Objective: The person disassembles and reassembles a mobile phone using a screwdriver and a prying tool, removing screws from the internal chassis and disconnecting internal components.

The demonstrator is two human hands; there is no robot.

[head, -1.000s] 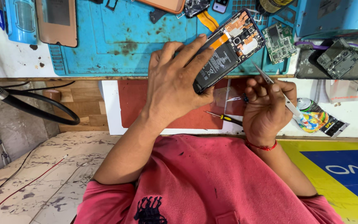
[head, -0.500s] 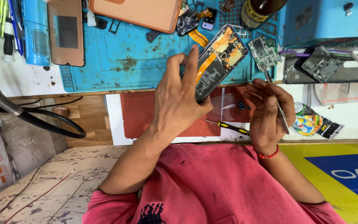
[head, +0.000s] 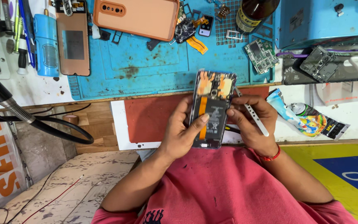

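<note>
We grip the open phone point(head: 212, 108) w/ left hand point(head: 182, 133); right hand point(head: 251, 124) pinches tweezers point(head: 253, 115). It's over the red mat point(head: 154, 116), near bench edge. Blue mat point(head: 154, 66) is cluttered w/ parts; bare room left.

My left hand point(head: 181, 135) curls inward, thumb extended; my right hand point(head: 251, 124) is fisted, forefinger pointing left, forearms converging.

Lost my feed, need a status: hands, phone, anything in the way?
Left hand grips opened black phone, thumb on battery. Right hand holds white tweezers, fingertip on phone. Nothing blocking.
</note>
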